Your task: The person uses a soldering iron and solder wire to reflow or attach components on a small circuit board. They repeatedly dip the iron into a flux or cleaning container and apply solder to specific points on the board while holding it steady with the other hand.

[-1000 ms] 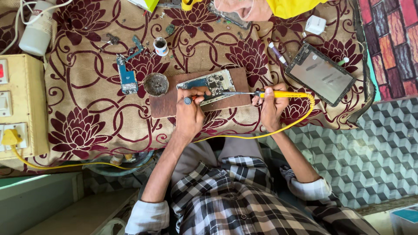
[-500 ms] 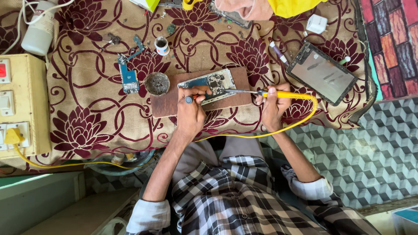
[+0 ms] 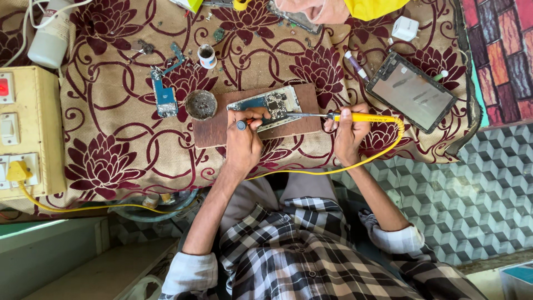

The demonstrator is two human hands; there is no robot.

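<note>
On the wooden board [image 3: 222, 130] at the middle of the cloth-covered worktop [image 3: 111, 161], a bare phone circuit board [image 3: 266, 105], lying flat. Pinned there under the fingertips of the left hand [image 3: 242, 139], which also grips a small red-handled tool, probably tweezers, so the board likely cannot slide. Right hand [image 3: 347, 133] closed around the yellow soldering iron [image 3: 361, 118], held low and nearly level, its metal tip resting on the board's right edge; yellow cord trailing back toward the lap. Just left of the wooden board, touching or almost, a round dish [image 3: 201, 104] of dark residue. Farther left, a second blue circuit strip [image 3: 165, 99] and a small white pot [image 3: 206, 55]. To the right, well apart, a tablet [image 3: 412, 91] lying face up. Along the left edge, a cream switch box [image 3: 28, 128] with a yellow plug. At the top, another person's hand [image 3: 311, 10] and yellow sleeve, clear of the work.
</note>
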